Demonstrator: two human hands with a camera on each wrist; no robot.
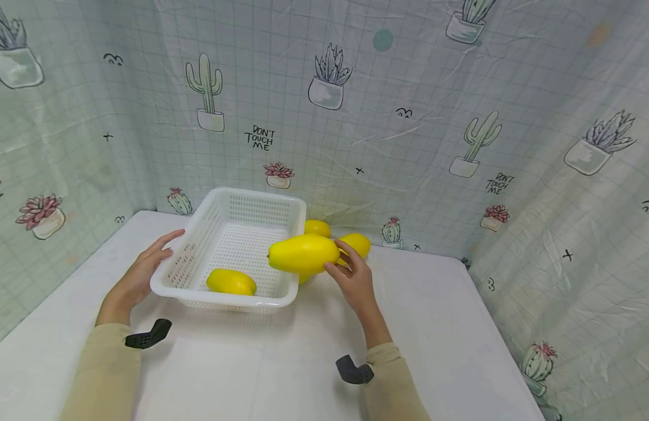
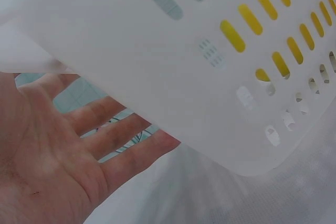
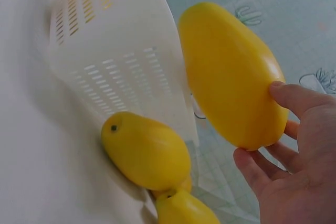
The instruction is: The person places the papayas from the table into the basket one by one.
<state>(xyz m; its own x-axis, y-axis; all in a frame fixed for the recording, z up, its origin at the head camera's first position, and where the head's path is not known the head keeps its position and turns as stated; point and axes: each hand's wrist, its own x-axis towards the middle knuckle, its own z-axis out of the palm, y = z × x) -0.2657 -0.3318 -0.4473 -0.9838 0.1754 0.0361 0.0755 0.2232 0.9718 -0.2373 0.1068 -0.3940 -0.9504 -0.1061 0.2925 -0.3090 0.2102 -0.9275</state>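
My right hand (image 1: 352, 279) grips the end of a large yellow papaya (image 1: 303, 254) with thumb and fingertips, holding it raised over the right rim of a white plastic basket (image 1: 219, 297). Inside the basket, one yellow papaya (image 1: 231, 282) lies near the front wall. My left hand (image 1: 140, 275) is at the basket's left side, its fingers fairly straight. In the left wrist view those fingers (image 2: 131, 153) reach along the outside of the basket wall, their tips partly hidden or just touching it.
More yellow papayas lie on the table right of the basket: one at the back (image 1: 317, 227), one farther right (image 1: 358, 244), and one (image 3: 149, 150) close to the basket's side. A cactus-print curtain (image 1: 356, 140) hangs behind the white table (image 1: 240, 368).
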